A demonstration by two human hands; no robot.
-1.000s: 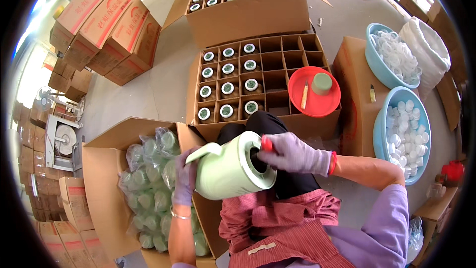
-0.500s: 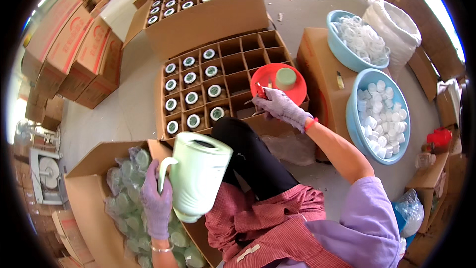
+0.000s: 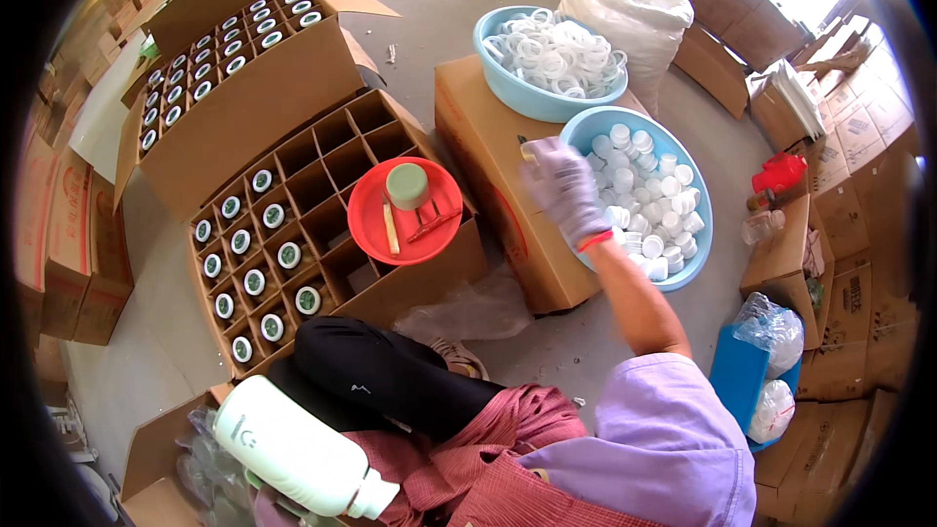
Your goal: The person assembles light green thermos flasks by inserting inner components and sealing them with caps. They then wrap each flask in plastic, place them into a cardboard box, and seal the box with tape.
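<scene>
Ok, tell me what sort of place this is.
Probably a packing floor in a small factory or warehouse. Stacked cardboard cartons line the edges, a divided box is partly filled with capped bottles, and blue basins hold white caps and white rings. The right hand reaches over the caps.
</scene>
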